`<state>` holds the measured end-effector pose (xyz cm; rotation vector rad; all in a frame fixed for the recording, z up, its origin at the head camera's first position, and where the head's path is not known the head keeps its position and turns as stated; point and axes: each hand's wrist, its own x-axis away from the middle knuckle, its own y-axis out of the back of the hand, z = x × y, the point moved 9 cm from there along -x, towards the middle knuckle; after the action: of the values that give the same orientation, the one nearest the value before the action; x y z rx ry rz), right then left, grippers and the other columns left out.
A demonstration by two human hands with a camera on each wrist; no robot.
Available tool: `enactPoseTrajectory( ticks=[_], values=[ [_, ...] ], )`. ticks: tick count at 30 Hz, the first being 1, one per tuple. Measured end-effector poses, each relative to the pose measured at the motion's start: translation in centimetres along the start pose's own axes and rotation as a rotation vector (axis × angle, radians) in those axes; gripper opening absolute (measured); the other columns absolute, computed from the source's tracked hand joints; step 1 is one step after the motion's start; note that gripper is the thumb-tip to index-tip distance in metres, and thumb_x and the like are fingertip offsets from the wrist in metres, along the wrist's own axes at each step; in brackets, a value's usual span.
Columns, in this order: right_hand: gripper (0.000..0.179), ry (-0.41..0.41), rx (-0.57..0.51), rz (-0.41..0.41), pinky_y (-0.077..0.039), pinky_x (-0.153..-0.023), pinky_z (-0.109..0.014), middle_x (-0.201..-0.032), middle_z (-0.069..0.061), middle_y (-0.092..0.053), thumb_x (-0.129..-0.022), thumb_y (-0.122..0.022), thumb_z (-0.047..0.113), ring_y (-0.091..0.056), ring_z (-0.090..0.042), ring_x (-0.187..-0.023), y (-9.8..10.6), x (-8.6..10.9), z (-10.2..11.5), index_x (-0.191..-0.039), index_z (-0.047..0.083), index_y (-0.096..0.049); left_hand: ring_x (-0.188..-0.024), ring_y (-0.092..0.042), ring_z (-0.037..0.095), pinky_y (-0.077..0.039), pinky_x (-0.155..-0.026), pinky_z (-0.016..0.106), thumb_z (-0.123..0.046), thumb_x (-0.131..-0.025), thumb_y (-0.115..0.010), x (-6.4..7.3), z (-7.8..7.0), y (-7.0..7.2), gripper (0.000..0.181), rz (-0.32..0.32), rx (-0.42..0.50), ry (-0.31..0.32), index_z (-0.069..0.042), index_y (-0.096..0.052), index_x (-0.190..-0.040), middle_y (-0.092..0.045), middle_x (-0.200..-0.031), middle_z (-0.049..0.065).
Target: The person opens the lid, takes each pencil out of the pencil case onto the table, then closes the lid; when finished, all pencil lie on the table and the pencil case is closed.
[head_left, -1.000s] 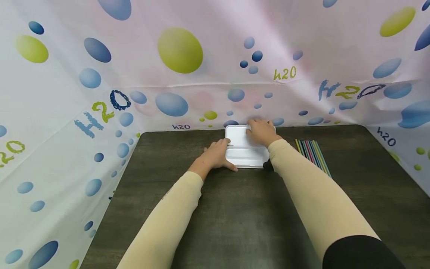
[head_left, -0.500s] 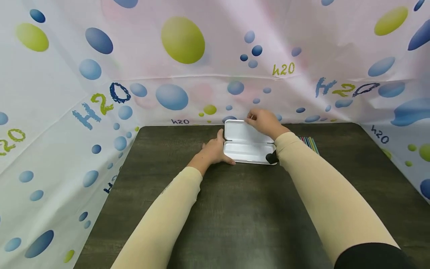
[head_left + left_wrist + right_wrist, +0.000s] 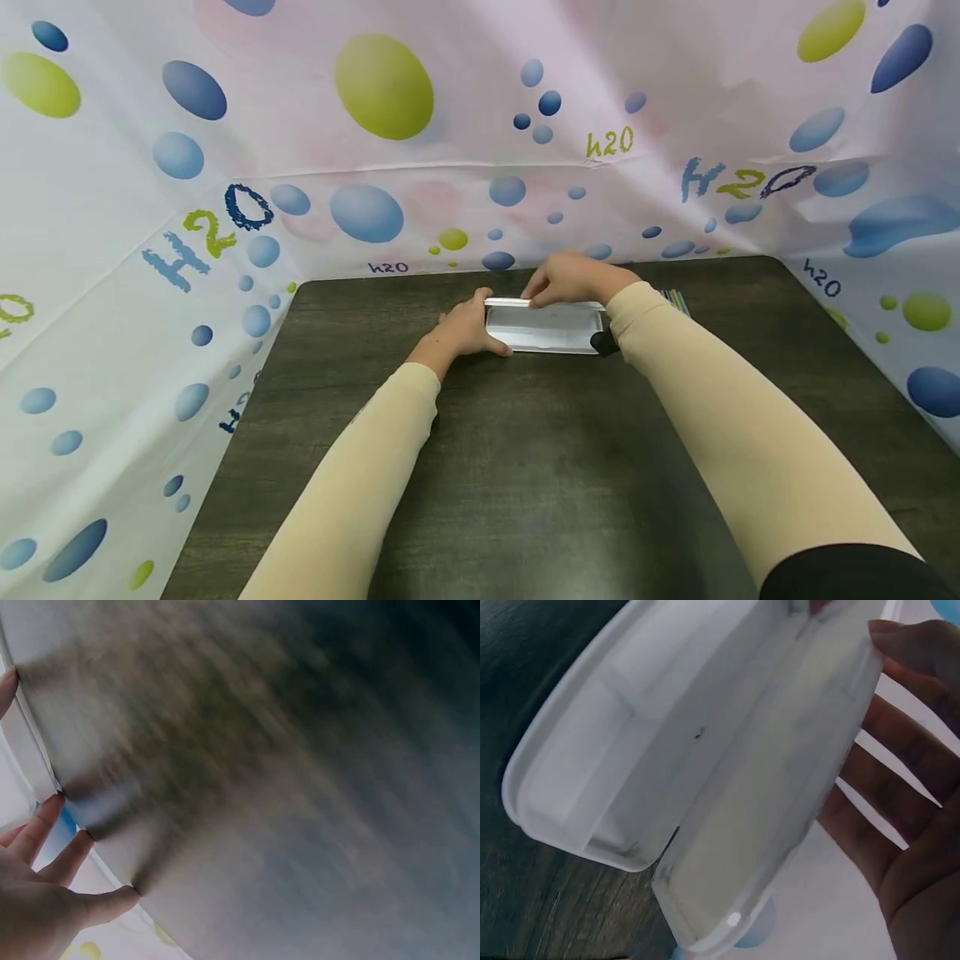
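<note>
A white hinged pencil case (image 3: 540, 329) stands on the dark table near its back edge. Its lid (image 3: 506, 302) is raised and tilts forward, seen almost edge-on from the head. In the right wrist view, the inside of the case (image 3: 697, 735) shows a few dark specks. My right hand (image 3: 573, 279) pinches the lid's free edge, thumb (image 3: 911, 645) on the inner face and fingers behind. My left hand (image 3: 461, 325) holds the left end, thumb at the front and forefinger at the back. In the left wrist view, its other fingertips (image 3: 112, 900) touch the tabletop.
Thin coloured sticks (image 3: 675, 300) lie to the right of the case, mostly hidden by the right sleeve. A white sheet (image 3: 390, 208) with printed dots rises behind and beside the table (image 3: 480, 483). A small black object (image 3: 603, 342) sits at the right wrist.
The right hand, flat on the opened lid a second ago, has taken its far edge and swung it up and forward. The left hand stays at the case's left end.
</note>
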<state>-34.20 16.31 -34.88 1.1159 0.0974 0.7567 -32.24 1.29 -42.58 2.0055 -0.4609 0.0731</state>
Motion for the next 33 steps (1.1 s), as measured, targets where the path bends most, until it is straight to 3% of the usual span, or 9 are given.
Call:
enactPoseTrajectory(
  ticks=[5, 9, 14, 18, 22, 33],
  values=[
    [0.030, 0.037, 0.082, -0.028, -0.062, -0.099, -0.046, -0.129, -0.006, -0.080, -0.101, -0.075, 0.026, -0.075, -0.026, -0.119, -0.8, 0.5, 0.9, -0.130, 0.017, -0.080, -0.135, -0.062, 0.033, -0.034, -0.124, 0.070, -0.050, -0.081, -0.093, -0.1, 0.1, 0.4, 0.105, 0.013, -0.022, -0.022, -0.017, -0.031, -0.160, -0.059, -0.151, 0.011],
    [0.031, 0.129, 0.201, -0.080, -0.063, -0.099, -0.045, -0.131, -0.007, -0.079, -0.102, -0.074, 0.024, -0.076, -0.027, -0.119, -1.7, 1.1, 1.8, -0.131, 0.015, -0.079, -0.127, -0.063, 0.031, -0.041, -0.119, 0.066, -0.050, -0.083, -0.092, -0.3, -0.1, 0.8, 0.099, 0.017, -0.030, -0.027, -0.016, -0.035, -0.156, -0.062, -0.145, 0.011],
    [0.030, 0.285, 0.401, -0.232, -0.065, -0.095, -0.044, -0.124, -0.012, -0.080, -0.100, -0.077, 0.021, -0.078, -0.029, -0.110, -3.1, 2.1, 2.9, -0.128, 0.011, -0.080, -0.125, -0.064, 0.030, -0.044, -0.115, 0.063, -0.048, -0.084, -0.091, -0.5, -0.5, 1.4, 0.093, 0.005, -0.030, -0.035, -0.012, -0.039, -0.152, -0.063, -0.144, 0.011],
    [0.029, 0.371, 0.495, -0.341, -0.065, -0.092, -0.045, -0.118, -0.012, -0.080, -0.097, -0.080, 0.018, -0.078, -0.030, -0.107, -4.3, 2.8, 2.9, -0.125, 0.009, -0.081, -0.125, -0.063, 0.030, -0.045, -0.115, 0.061, -0.048, -0.085, -0.090, -0.6, -0.6, 1.4, 0.094, 0.009, -0.037, -0.028, -0.011, -0.038, -0.154, -0.062, -0.145, 0.012],
    [0.028, 0.395, 0.526, -0.385, -0.064, -0.095, -0.046, -0.116, -0.011, -0.080, -0.097, -0.081, 0.018, -0.077, -0.030, -0.109, -5.1, 2.9, 2.9, -0.123, 0.009, -0.081, -0.122, -0.064, 0.030, -0.048, -0.113, 0.057, -0.049, -0.085, -0.090, -0.7, -0.3, 1.1, 0.094, 0.010, -0.043, -0.021, -0.011, -0.038, -0.153, -0.062, -0.143, 0.011],
    [0.024, 0.375, 0.581, -0.387, -0.064, -0.092, -0.044, -0.116, -0.011, -0.078, -0.098, -0.080, 0.018, -0.076, -0.030, -0.104, -6.5, 3.3, 3.1, -0.121, 0.011, -0.080, -0.118, -0.064, 0.030, -0.052, -0.107, 0.054, -0.048, -0.084, -0.091, -0.6, -0.1, 0.4, 0.091, 0.018, -0.040, -0.017, -0.011, -0.040, -0.150, -0.063, -0.137, 0.011]
  ],
)
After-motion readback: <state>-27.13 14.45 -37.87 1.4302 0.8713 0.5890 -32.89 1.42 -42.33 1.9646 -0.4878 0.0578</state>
